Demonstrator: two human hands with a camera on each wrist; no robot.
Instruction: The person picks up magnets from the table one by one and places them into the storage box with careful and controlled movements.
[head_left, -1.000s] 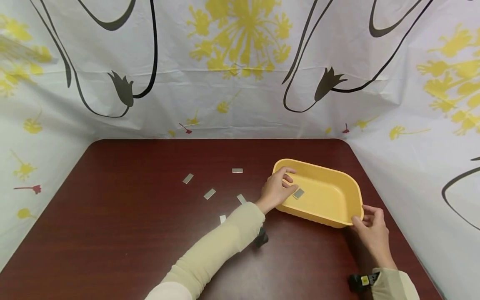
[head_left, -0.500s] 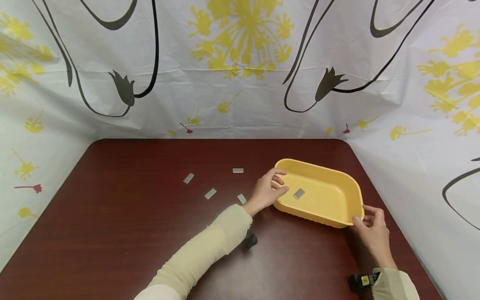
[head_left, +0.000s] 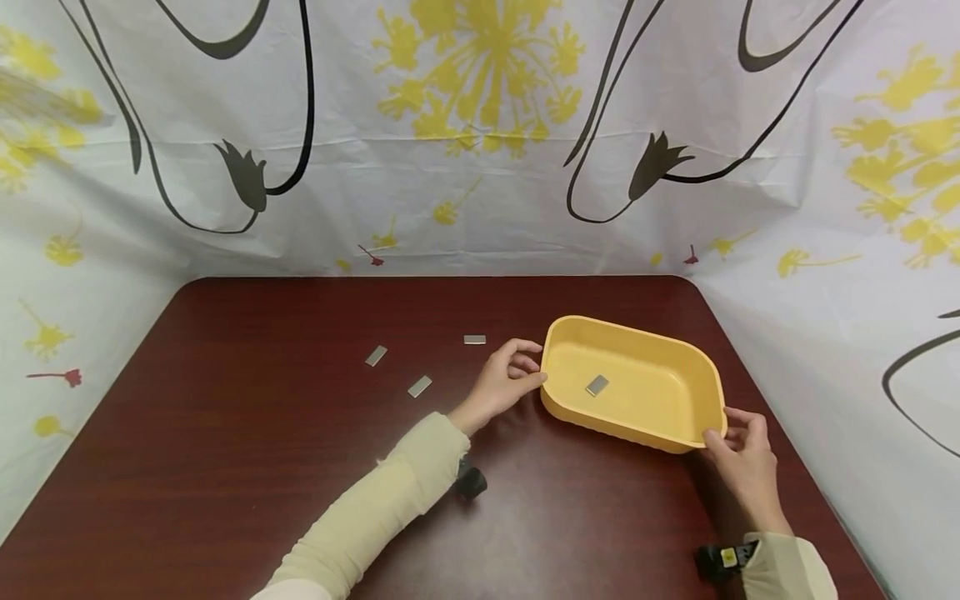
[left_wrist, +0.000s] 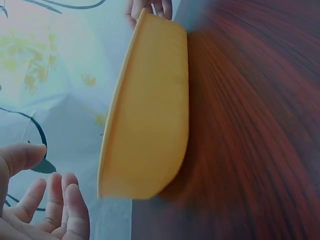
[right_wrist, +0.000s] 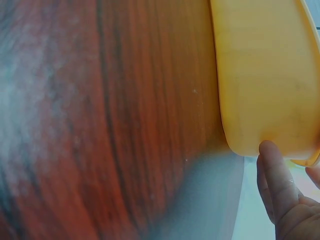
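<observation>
A shallow yellow plastic tub [head_left: 633, 333] stands at the right of the table. One small flat silver-grey rectangular piece [head_left: 597, 385] lies on its floor. Just off the tub's left rim is my left hand [head_left: 504, 382], its fingers loosely bent and nothing between thumb and fingers; the left wrist view shows that gap. My right hand [head_left: 746, 458] holds the tub's near right corner between thumb and fingers. In the right wrist view a fingertip [right_wrist: 268, 146] presses the tub's outer wall. Similar rectangles lie left of the tub: one [head_left: 475, 340], another [head_left: 419, 387] and a third [head_left: 377, 356].
The dark red wooden table [head_left: 225, 467] has rounded far corners. A white patterned sheet [head_left: 480, 208] hangs behind it and along both sides. A black wrist camera [head_left: 471, 483] sits under the left forearm, and another [head_left: 716, 562] by the right wrist.
My left hand has drawn back leftward out of the tub to beside its left rim, now covering a rectangle seen earlier on the table. The right hand stays on the tub's corner.
</observation>
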